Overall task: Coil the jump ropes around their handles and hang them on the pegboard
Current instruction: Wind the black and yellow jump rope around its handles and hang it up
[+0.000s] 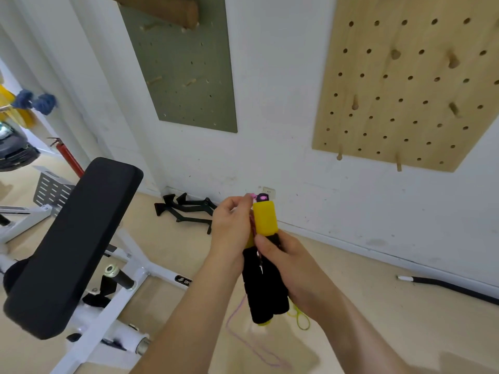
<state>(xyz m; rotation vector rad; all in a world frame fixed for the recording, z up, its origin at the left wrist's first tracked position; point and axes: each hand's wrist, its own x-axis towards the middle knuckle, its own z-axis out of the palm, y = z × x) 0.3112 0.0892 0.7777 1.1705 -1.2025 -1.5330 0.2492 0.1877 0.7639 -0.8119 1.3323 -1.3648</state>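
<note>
Two jump-rope handles [266,279] with black foam grips and yellow tops are held side by side, upright, low in the centre of the view. My right hand [293,268] grips them around the middle. My left hand [232,228] pinches the pink rope [255,228] next to the yellow top. The rest of the pink rope [251,344] trails down to the floor, and a yellow loop [299,318] hangs beside the handles' lower ends. A wooden pegboard [405,85] with several pegs is on the wall at upper right.
A green pegboard [183,66] hangs on the wall at upper left. A black padded weight bench [73,244] on a white frame fills the left. Black metal brackets [186,209] lie by the wall. A black bar [448,287] lies on the floor at right.
</note>
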